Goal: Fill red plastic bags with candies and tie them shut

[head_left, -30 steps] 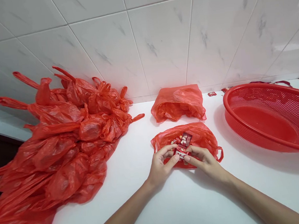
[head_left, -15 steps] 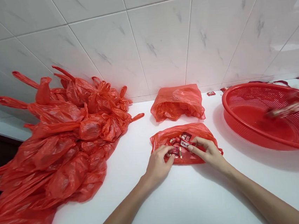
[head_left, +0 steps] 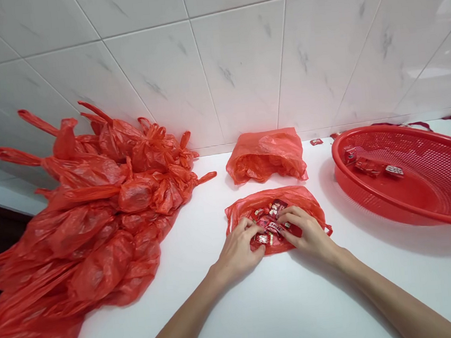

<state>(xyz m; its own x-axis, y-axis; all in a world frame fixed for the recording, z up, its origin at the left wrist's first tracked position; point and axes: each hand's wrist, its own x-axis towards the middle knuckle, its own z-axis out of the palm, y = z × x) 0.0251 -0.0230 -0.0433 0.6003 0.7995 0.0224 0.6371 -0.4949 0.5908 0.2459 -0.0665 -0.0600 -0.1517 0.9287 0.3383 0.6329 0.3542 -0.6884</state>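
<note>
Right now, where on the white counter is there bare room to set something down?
Bare counter shows between the bag pile and front bag, between that bag and the basket, and between the forearms. Crowded: the left, under the pile, and the front bag, where left hand and right hand are among wrapped packets.

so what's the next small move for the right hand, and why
Probably lift the right hand from the open bag toward the basket: wrapped packets already lie in the bag, and other packets sit in the basket on that side.
</note>
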